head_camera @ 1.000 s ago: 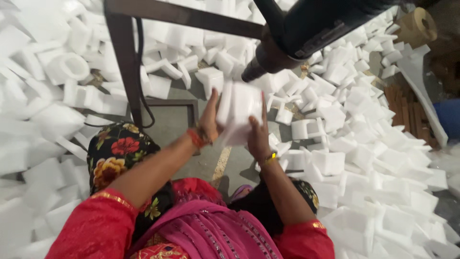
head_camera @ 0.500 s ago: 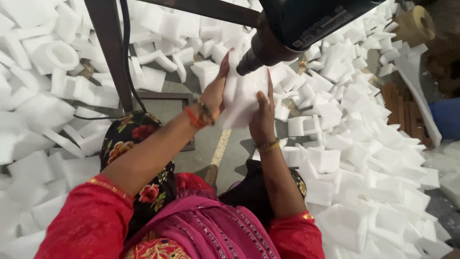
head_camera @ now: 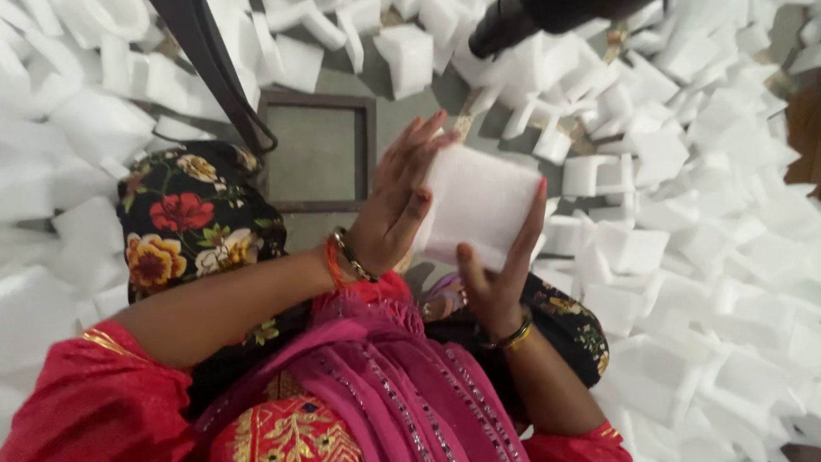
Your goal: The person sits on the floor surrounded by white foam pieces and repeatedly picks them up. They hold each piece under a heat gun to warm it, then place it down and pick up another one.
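— How many things did the head view show, left to right?

— Two hands and one foam block [head_camera: 479,205] held between them. Around them lay loose white foam pieces [head_camera: 684,214], too many to count, heaped on every side. One dark square frame [head_camera: 318,152] lay on the grey floor [head_camera: 410,94], one dark bar [head_camera: 209,64] slanted down at upper left, and one black tube [head_camera: 513,21] reached in from the top.

— How did the hands sit?

— The left hand [head_camera: 398,201] was raised with fingers straight, flat against the block's left edge, thumb bent toward its face. Bangles and a red thread circled that wrist. The right hand [head_camera: 496,274] cupped the block from below and from the right, fingers running up its right side, thumb on the lower front. Both pressed the block between them, neither one curled shut.

— And the block itself?

— White, roughly square, with a fine grainy face, tilted a little, held above the person's lap and just below the tube's end.
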